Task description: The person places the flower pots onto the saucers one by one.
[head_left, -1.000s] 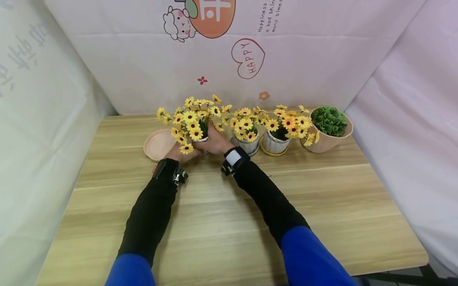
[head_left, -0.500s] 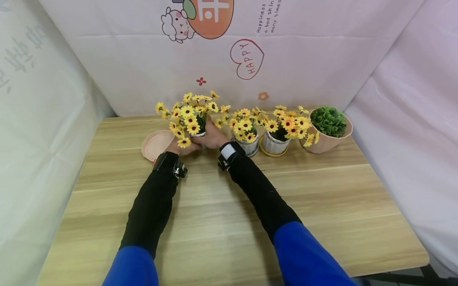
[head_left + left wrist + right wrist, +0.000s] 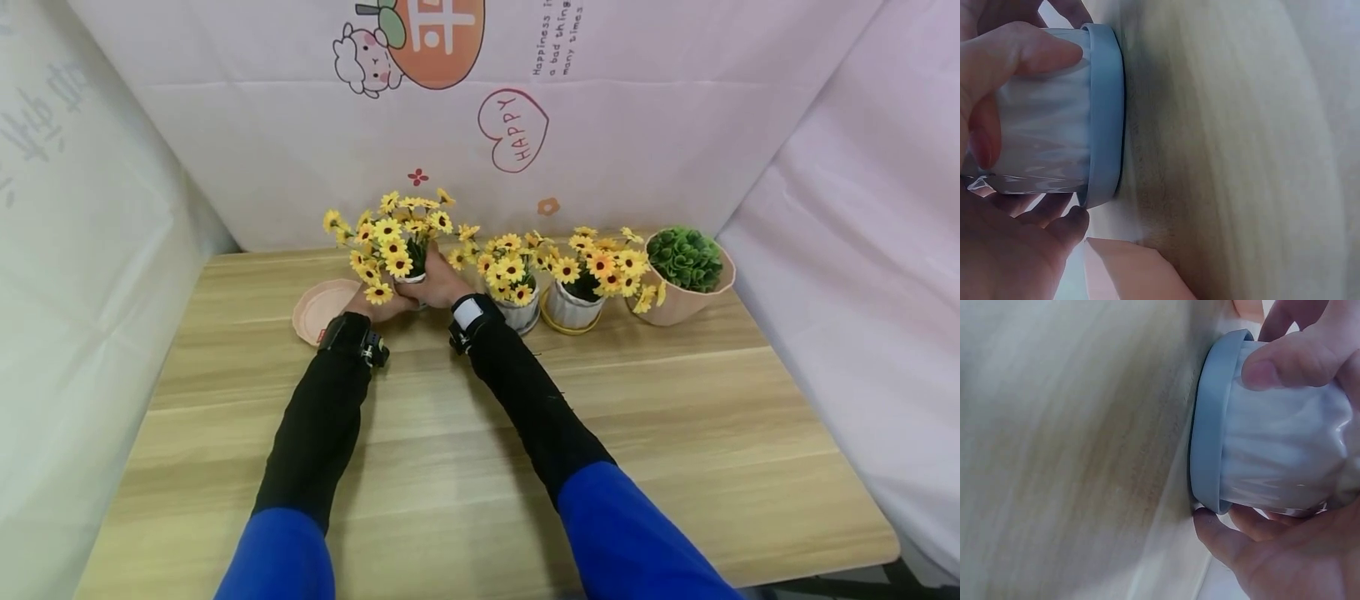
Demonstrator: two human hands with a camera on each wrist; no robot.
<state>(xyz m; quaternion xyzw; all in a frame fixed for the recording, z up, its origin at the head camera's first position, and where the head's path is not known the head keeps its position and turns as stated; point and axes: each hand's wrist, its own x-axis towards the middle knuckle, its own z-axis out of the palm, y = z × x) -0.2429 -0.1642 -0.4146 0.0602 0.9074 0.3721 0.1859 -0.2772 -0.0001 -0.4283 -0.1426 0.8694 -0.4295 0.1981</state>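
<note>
My left hand (image 3: 381, 308) and right hand (image 3: 438, 283) grip one white ribbed flowerpot (image 3: 1047, 131) from both sides. A blue-grey saucer (image 3: 1213, 425) sits under the pot, right at the wooden tabletop. Yellow artificial daisies (image 3: 393, 237) with dark centres rise from this pot and spread above the hands. In both wrist views, thumbs lie along the pot wall while other fingertips reach the saucer's edge. From the head view, most of the pot is hidden behind the hands. Left of it lies a round pink saucer (image 3: 322, 308) with nothing standing on it.
To the right, a white daisy pot (image 3: 519, 313) on a grey saucer stands beside another white daisy pot (image 3: 573, 307) on a yellow saucer (image 3: 572, 327). Beyond them is a pink pot (image 3: 678, 302) with a green plant (image 3: 684, 260). A white printed cloth (image 3: 637, 133) hangs behind.
Both hands have shifted the gripped pot slightly toward the back cloth and a little left. The other pots and the pink saucer stay in place; the head view has tilted slightly.
</note>
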